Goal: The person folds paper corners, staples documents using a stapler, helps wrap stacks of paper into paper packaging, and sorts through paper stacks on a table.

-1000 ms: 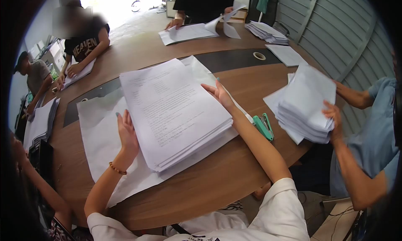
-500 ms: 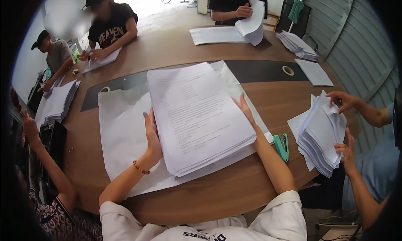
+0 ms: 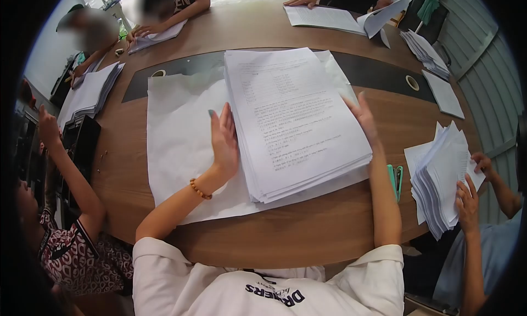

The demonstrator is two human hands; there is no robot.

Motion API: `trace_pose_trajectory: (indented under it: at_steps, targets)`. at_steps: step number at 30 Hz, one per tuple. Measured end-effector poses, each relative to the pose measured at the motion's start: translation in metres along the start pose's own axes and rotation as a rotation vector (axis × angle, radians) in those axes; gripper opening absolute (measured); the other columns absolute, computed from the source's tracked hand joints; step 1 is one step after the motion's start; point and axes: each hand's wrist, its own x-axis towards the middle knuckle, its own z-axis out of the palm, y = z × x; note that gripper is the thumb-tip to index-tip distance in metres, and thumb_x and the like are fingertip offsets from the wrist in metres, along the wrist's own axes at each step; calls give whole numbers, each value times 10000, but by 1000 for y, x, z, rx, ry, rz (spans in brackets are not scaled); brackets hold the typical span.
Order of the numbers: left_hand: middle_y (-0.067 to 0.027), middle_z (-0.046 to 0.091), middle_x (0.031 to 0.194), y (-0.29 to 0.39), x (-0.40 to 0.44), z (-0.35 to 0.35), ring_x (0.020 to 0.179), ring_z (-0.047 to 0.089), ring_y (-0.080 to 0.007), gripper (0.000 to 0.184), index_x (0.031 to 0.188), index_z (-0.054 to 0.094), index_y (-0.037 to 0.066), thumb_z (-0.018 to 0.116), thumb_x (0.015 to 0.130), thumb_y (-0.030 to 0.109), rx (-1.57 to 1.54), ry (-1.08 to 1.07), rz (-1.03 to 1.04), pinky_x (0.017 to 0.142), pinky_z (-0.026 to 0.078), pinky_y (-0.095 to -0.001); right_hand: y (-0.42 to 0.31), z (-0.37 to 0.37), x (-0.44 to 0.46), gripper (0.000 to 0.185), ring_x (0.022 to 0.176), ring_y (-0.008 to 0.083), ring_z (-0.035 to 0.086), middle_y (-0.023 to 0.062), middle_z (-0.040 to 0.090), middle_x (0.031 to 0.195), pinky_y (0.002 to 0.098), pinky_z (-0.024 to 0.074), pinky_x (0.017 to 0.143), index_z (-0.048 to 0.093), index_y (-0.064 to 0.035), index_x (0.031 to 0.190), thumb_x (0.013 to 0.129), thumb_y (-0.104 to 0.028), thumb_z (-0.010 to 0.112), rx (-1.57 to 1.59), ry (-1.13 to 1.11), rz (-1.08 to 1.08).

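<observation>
A thick stack of printed paper sheets (image 3: 296,124) lies on a large white sheet (image 3: 181,146) in front of me, its lower edges slightly uneven. Along the stack's left edge stands my left hand (image 3: 224,143), fingers stretched out and palm turned towards the paper. My right hand (image 3: 363,121) is flat against the opposite edge, with fingers extended and thumb apart. Neither hand is wrapped round the paper. A green stapler (image 3: 394,181) rests on the table just right of my right forearm.
At right, a co-worker's hands handle a fanned paper pile (image 3: 439,179). More papers (image 3: 93,91) and a black box (image 3: 79,151) are at left. Tape rolls (image 3: 411,83) lie on the dark table strip. Across the brown table (image 3: 247,25), other people handle papers; another person sits at left.
My view has tilted down and shifted left. The fingers of my left hand have straightened upward beside the stack. The co-worker at right has moved their hands lower on their pile.
</observation>
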Motion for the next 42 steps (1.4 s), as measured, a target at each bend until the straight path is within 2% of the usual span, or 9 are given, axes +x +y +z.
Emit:
trace_pose_trajectory:
  at_steps: [4, 7, 14, 25, 26, 29, 36, 39, 42]
  targets:
    - [-112, 245, 1411, -1, -18, 5, 1285, 260, -192, 802, 1383, 139, -6, 245, 876, 606, 28, -14, -26, 1056, 207, -305, 2, -12, 0, 645, 1324, 215, 193, 126, 193, 1440, 288, 147, 1074, 188, 1, 1379, 940, -470, 224, -25, -58, -160]
    - [-126, 238, 1405, 3, -27, 24, 1276, 272, -216, 658, 1396, 135, 62, 198, 924, 517, 4, -92, -84, 1053, 236, -319, 12, 12, -7, 620, 1332, 219, 180, 125, 171, 1448, 297, 132, 1078, 169, -30, 1391, 944, -457, 209, -451, -59, -169]
    - [-106, 297, 1372, 7, -27, 19, 1217, 363, -221, 629, 1391, 162, 80, 214, 927, 503, -4, -183, -112, 960, 381, -334, 13, 9, -12, 627, 1338, 211, 152, 116, 145, 1456, 292, 137, 1074, 153, -51, 1399, 942, -478, 188, -409, -58, -115]
    - [-93, 171, 1448, 0, -7, -3, 1295, 242, -210, 776, 1387, 99, -15, 187, 897, 580, -102, -212, -57, 1069, 166, -312, 23, -8, 2, 755, 1334, 200, 144, 103, 106, 1466, 298, 135, 1071, 106, -32, 1402, 896, -573, 255, -444, -136, -201]
    - [-97, 179, 1448, -3, -17, 20, 1297, 233, -211, 779, 1388, 99, -15, 191, 896, 582, 223, 26, 81, 1066, 166, -307, 22, 4, -6, 719, 1330, 197, 154, 95, 125, 1462, 293, 135, 1069, 108, -33, 1402, 913, -541, 252, -217, -117, -152]
    - [-95, 154, 1456, 3, -17, 11, 1311, 192, -200, 783, 1390, 82, -16, 208, 897, 580, -19, -23, 14, 1070, 139, -300, 14, 3, -7, 702, 1334, 192, 147, 95, 126, 1462, 289, 133, 1067, 109, -37, 1403, 920, -527, 248, -89, -143, -123]
    - [-89, 117, 1465, 1, -14, 5, 1337, 132, -189, 747, 1398, 71, 12, 282, 907, 534, -29, -69, -43, 1079, 99, -291, 7, -9, 9, 680, 1345, 197, 120, 98, 100, 1467, 307, 97, 1082, 95, -43, 1403, 927, -508, 236, -373, -121, -90]
    - [-133, 153, 1448, 25, 33, -5, 1332, 158, -217, 725, 1392, 108, 4, 377, 890, 452, 301, -14, 78, 1069, 130, -293, -15, -21, 35, 650, 1337, 211, 156, 118, 124, 1459, 319, 125, 1082, 107, -40, 1402, 935, -448, 304, -304, -24, -198]
    - [-176, 189, 1432, 49, 87, -13, 1326, 183, -245, 714, 1386, 144, -4, 472, 873, 369, 639, 48, 173, 1059, 162, -295, -33, 0, 56, 669, 1303, 257, 247, 178, 207, 1422, 340, 197, 1063, 146, -24, 1392, 897, -353, 454, -785, 110, 12]
